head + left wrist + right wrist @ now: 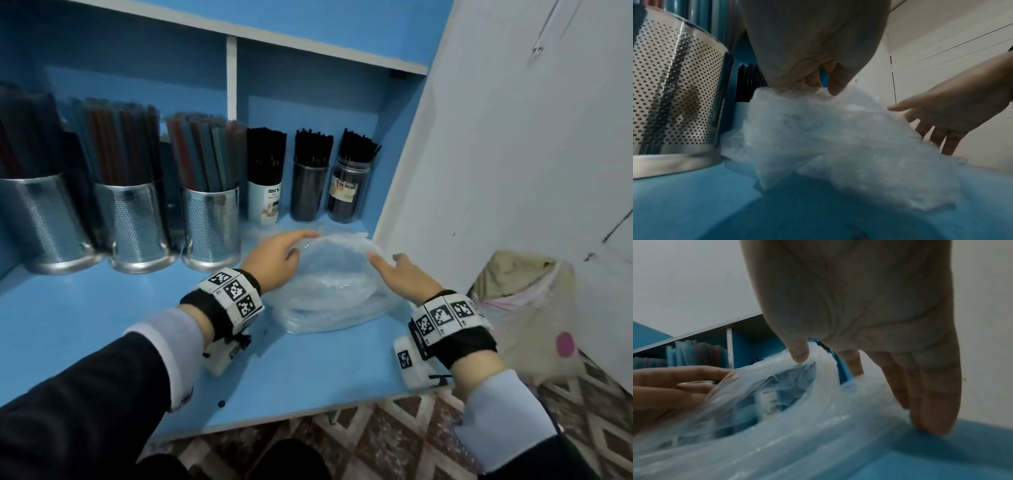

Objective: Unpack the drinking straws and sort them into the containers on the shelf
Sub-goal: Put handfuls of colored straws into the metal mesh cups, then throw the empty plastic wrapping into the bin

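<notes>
A crumpled clear plastic bag [329, 287] lies on the blue shelf [102, 308]; what it holds I cannot tell. My left hand [301, 246] rests on its left top with fingers stretched out. My right hand [383, 263] touches its right side, fingers straight. In the left wrist view the left hand [822, 84] presses into the bag [828, 138]. In the right wrist view the right hand [855, 366] lies along the bag [797, 426]. Behind stand three perforated metal cups [210, 226] with coloured straws, a white cup [269, 202], a black cup [308, 192] and a clear jar [347, 192] with black straws.
A white wall panel [513, 137] closes the shelf on the right. Below it on the patterned floor stands a bin [524, 308] lined with a bag. A white divider [232, 75] splits the shelf back. Bare blue shelf lies at front left.
</notes>
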Demonstrator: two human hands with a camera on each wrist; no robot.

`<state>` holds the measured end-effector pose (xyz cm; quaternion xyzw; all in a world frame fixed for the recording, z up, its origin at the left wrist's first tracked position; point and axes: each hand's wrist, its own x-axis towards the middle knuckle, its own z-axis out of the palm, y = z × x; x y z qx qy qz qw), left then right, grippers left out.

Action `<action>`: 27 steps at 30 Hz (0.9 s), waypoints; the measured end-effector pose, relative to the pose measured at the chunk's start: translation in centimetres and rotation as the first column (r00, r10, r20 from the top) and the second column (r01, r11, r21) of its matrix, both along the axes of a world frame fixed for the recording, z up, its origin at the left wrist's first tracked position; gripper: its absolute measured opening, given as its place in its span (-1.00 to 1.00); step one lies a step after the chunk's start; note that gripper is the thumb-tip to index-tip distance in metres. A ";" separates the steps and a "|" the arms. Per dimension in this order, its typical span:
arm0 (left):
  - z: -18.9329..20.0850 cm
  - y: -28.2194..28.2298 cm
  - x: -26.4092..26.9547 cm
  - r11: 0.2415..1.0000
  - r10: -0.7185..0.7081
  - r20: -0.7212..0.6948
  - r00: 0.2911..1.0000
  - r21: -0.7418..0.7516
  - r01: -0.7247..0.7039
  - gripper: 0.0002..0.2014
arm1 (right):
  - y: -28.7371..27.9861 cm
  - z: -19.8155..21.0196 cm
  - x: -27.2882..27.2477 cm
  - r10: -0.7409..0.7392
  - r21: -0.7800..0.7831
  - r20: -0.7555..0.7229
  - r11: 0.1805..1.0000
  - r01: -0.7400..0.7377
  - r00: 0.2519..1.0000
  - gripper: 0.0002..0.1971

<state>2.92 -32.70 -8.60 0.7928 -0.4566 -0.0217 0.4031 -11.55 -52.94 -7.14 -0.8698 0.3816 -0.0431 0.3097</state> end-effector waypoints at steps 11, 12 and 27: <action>-2.4 -1.3 -4.0 0.790 -0.190 0.103 0.976 0.607 0.090 -0.08 | -1.3 -1.2 0.3 -0.004 0.063 0.023 0.998 0.003 1.000 -0.65; -2.4 -1.4 -4.2 0.795 -0.182 0.120 0.976 0.602 0.074 -0.17 | -1.2 -0.7 0.3 0.002 0.045 0.046 0.999 -0.004 0.999 -0.66; 6.2 6.1 -1.3 0.894 -0.253 -0.426 0.869 -0.446 0.042 -0.53 | 1.5 3.9 -1.4 0.090 0.132 0.546 0.972 -0.192 0.833 0.28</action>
